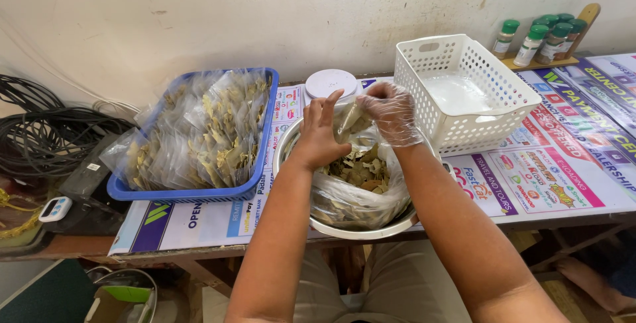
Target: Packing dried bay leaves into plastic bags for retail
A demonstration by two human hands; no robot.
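A plastered, off-white wall [199, 11] is seen behind, marked with scuffs and stains; even, soft light falls over it. The tabletop [570, 170] is set against this wall and is covered with colourful printed posters; its wooden edge and frame [570, 227] are seen below. At the left, black cables [40, 131] are coiled beside the wall; a small white timer [54, 208] is laid near them. At the back right, a narrow wooden rack [570, 45] is stood against the wall. Dark green floor [40, 296] is glimpsed at the lower left.
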